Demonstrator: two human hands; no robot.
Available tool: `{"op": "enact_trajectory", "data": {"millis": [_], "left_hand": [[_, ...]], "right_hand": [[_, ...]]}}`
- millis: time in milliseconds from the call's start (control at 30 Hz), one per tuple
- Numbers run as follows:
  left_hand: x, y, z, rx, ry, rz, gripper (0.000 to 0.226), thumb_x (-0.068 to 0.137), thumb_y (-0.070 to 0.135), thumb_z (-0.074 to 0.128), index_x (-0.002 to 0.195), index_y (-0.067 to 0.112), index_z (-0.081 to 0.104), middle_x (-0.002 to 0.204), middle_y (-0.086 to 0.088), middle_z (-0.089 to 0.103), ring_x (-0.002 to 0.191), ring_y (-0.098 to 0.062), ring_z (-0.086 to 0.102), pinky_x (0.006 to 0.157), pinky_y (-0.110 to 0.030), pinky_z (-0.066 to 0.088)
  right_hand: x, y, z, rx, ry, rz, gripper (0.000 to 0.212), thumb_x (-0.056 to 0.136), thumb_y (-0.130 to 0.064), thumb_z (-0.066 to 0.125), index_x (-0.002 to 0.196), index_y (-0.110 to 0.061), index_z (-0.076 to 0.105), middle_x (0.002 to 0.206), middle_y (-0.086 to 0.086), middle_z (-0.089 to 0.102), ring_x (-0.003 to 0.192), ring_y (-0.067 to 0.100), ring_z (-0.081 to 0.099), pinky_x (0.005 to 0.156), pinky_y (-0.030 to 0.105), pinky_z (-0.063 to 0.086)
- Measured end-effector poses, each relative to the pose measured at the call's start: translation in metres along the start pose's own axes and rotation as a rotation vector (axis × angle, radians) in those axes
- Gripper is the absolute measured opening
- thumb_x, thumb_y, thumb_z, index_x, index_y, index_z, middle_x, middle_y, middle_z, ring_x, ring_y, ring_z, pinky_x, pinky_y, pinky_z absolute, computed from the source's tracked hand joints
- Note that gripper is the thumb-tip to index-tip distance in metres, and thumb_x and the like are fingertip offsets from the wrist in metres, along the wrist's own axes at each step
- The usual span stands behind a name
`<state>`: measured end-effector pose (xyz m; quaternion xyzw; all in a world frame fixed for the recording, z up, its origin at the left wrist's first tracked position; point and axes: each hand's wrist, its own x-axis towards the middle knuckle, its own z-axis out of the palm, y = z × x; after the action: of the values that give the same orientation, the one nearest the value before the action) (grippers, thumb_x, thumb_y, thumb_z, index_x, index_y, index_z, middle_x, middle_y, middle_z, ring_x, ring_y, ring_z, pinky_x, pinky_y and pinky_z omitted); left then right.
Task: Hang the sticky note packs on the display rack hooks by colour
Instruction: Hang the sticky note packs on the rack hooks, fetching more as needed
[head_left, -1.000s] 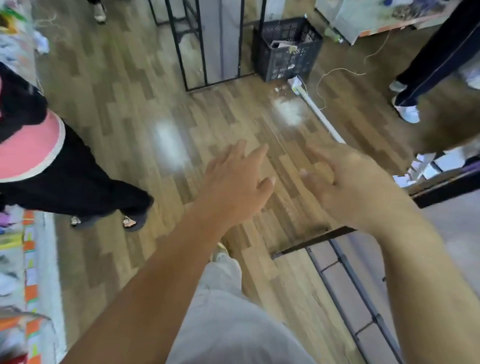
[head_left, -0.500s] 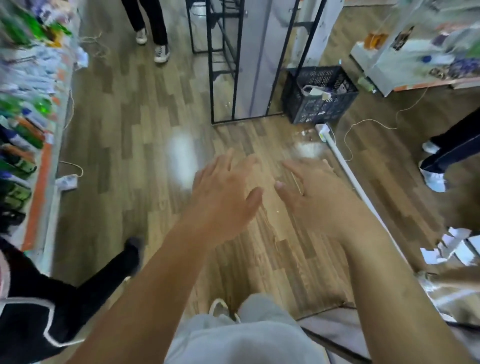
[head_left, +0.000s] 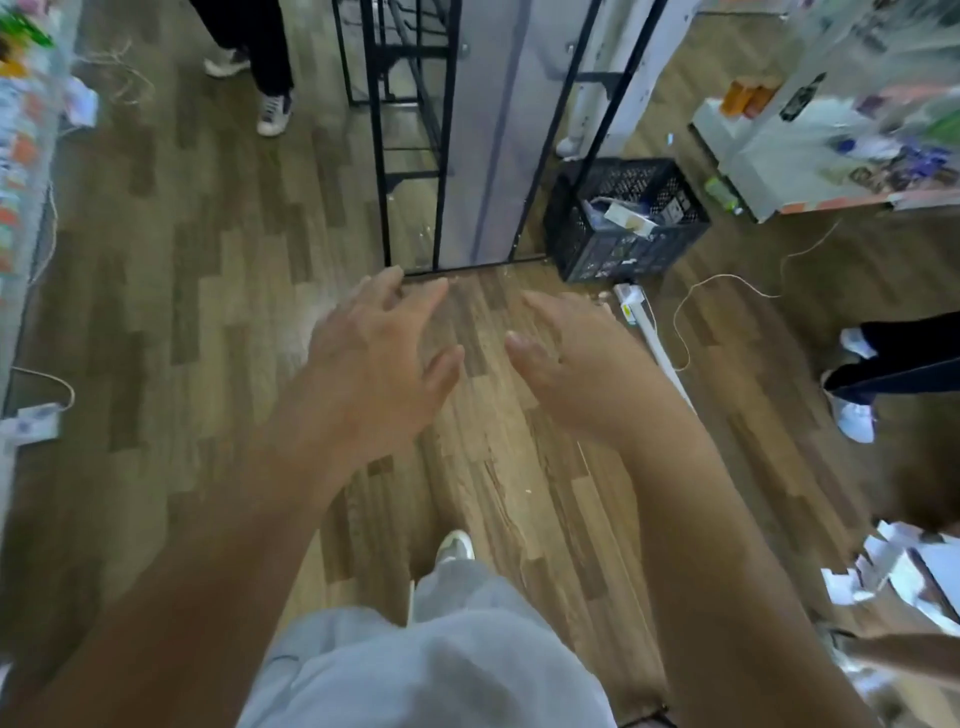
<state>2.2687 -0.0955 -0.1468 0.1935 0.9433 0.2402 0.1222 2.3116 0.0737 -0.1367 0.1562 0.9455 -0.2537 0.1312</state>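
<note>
My left hand (head_left: 371, 358) and my right hand (head_left: 574, 358) are stretched out side by side above the wooden floor, palms down, fingers spread and relaxed. Neither holds anything. No sticky note pack shows clearly in this view. A black metal rack frame (head_left: 410, 135) with a grey panel stands upright on the floor just beyond my fingertips. A blurred shelf of coloured goods (head_left: 21, 130) runs along the far left edge.
A black plastic crate (head_left: 623, 223) with odds and ends sits right of the rack. A white strip (head_left: 654, 343) and a thin cord (head_left: 727, 283) lie on the floor. People's legs stand at top left (head_left: 265, 67) and right (head_left: 878, 364). White papers (head_left: 904, 571) lie at lower right.
The view has swung upward and forward: the rack and crate now sit closer to my hands. The person in pink and black on the left has left the view. Both hands stay open.
</note>
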Motion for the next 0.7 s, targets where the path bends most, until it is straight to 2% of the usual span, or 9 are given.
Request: {"op": "enact_trajectory", "data": {"millis": [200, 367, 533, 700], "left_hand": [[0.101, -0.024, -0.035, -0.025, 0.016, -0.046, 0.065, 0.093, 0.048, 0.045, 0.152, 0.032, 0.023, 0.161, -0.004, 0.017, 0.147, -0.024, 0.016, 0.118, -0.046, 0.022], [0.188, -0.063, -0.065, -0.073, 0.032, -0.010, 0.063, 0.094, 0.045, 0.047, 0.151, 0.030, 0.026, 0.160, -0.005, 0.018, 0.147, -0.023, 0.016, 0.118, -0.045, 0.022], [0.280, -0.117, -0.120, -0.067, 0.025, 0.022, 0.062, 0.096, 0.044, 0.047, 0.152, 0.033, 0.022, 0.161, -0.004, 0.014, 0.148, -0.022, 0.011, 0.119, -0.042, 0.020], [0.359, -0.158, -0.181, -0.093, 0.070, 0.079, 0.057, 0.095, 0.038, 0.051, 0.149, 0.029, 0.032, 0.159, -0.005, 0.022, 0.146, -0.021, 0.017, 0.117, -0.040, 0.021]], "right_hand": [[0.099, -0.033, -0.038, -0.023, -0.008, -0.023, 0.054, 0.100, -0.045, 0.040, 0.150, -0.026, 0.030, 0.157, 0.002, 0.026, 0.149, 0.031, 0.009, 0.118, 0.056, 0.015], [0.182, -0.073, -0.056, -0.034, 0.009, 0.025, 0.052, 0.101, -0.044, 0.040, 0.150, -0.030, 0.029, 0.157, 0.001, 0.024, 0.150, 0.029, 0.004, 0.119, 0.053, 0.012], [0.277, -0.135, -0.058, 0.011, 0.125, 0.011, 0.055, 0.099, -0.043, 0.043, 0.150, -0.027, 0.029, 0.152, 0.003, 0.032, 0.147, 0.030, 0.013, 0.116, 0.054, 0.020], [0.360, -0.198, -0.065, 0.076, 0.203, 0.030, 0.061, 0.098, -0.045, 0.041, 0.153, -0.031, 0.019, 0.158, 0.003, 0.019, 0.148, 0.030, 0.006, 0.117, 0.055, 0.018]]}}
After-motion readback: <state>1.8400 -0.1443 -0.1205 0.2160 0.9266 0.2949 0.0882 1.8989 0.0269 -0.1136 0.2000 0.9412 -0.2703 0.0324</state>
